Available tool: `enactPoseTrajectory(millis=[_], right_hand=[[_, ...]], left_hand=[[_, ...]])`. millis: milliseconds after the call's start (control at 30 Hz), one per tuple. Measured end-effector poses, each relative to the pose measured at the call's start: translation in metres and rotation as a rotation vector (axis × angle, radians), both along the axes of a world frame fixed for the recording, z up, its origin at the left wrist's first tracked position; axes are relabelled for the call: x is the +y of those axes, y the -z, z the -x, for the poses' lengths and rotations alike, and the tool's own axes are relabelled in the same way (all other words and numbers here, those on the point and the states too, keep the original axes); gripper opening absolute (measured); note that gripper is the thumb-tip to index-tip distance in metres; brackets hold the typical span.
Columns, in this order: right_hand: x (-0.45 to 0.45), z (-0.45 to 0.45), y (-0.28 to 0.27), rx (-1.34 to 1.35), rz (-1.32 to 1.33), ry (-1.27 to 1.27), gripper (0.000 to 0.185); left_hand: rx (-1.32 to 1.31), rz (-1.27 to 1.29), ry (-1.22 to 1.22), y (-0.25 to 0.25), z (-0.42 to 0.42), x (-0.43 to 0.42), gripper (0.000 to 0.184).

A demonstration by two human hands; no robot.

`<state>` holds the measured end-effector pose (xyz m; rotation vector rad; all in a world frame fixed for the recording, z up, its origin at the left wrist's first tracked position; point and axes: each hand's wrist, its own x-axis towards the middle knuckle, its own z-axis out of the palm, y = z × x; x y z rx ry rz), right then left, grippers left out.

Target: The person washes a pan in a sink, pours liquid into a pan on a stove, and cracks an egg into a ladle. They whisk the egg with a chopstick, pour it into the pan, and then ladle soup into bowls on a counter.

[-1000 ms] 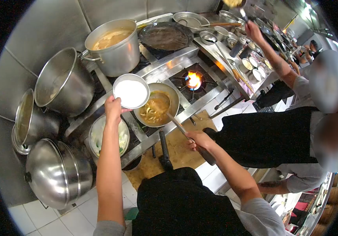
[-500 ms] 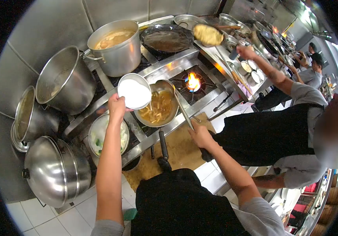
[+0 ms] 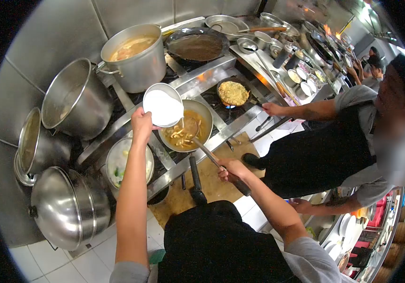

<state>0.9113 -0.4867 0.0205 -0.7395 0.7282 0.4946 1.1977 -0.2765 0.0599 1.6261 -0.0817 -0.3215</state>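
Observation:
My left hand (image 3: 142, 126) grips a round metal bowl (image 3: 163, 105) of white contents, tilted above the pan's left edge, with a thin pale stream at its lower lip. My right hand (image 3: 233, 170) is wrapped round the handle of a ladle (image 3: 206, 150), whose head sits in the brown sauce. Under both is a frying pan (image 3: 203, 107) holding sauce and pale strips of food (image 3: 182, 137). Its black handle (image 3: 195, 173) points toward me, untouched. Left of it stands a pan with white and green pieces (image 3: 123, 165), partly hidden by my forearm.
A co-worker's hand (image 3: 274, 110) holds a small pan with a yellow omelette (image 3: 233, 93) over the right burner. Behind stand a large stockpot (image 3: 142, 66) and a dark wok (image 3: 197, 47). Tall pots (image 3: 77, 101) and a domed lid (image 3: 56, 207) line the left side.
The co-worker's pan has come down from the air onto the burner, covering the flame. My ladle head has moved from the pan's far rim down into the sauce; the bowl stays nearly in place.

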Motion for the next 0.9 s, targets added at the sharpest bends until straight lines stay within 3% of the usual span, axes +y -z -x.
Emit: enactPoseTrajectory(millis=[67,167,233,333,467,600,667,767,833,900], right_hand=[[-0.005,0.001,-0.008,-0.013,-0.041,-0.001,0.018],[-0.013,0.005,-0.023,-0.005,0.127,-0.033,0.017],[-0.016,0.006,-0.032,-0.097,0.446,-0.149,0.019],[-0.018,0.006,-0.048,-0.107,0.572,-0.184,0.027],[-0.022,0.005,-0.046,-0.155,0.818,-0.262,0.041],[-0.030,0.003,-0.025,-0.264,1.006,-0.298,0.035],[-0.032,0.000,0.000,-0.542,1.665,-0.388,0.041],[-0.021,-0.003,0.014,-0.359,1.570,-0.444,0.050],[-0.009,0.002,0.021,-0.409,1.660,-0.450,0.050],[0.010,0.004,-0.003,-0.260,1.062,-0.382,0.041]], left_hand=[[0.014,0.004,-0.002,-0.005,0.002,0.000,0.022],[0.032,-0.002,-0.003,-0.007,0.002,0.001,0.022],[0.035,-0.007,-0.001,-0.009,0.003,0.001,0.022],[0.014,0.072,-0.035,-0.016,0.008,0.000,0.008],[0.101,0.190,-0.030,-0.024,0.010,0.005,0.017],[0.180,0.291,-0.038,-0.032,0.012,0.008,0.023],[0.186,0.293,-0.014,-0.027,0.009,0.014,0.028],[0.185,0.275,0.009,-0.024,0.010,0.016,0.033],[0.176,0.254,0.005,-0.024,0.011,0.017,0.032],[0.161,0.189,-0.022,-0.022,0.011,0.019,0.030]])
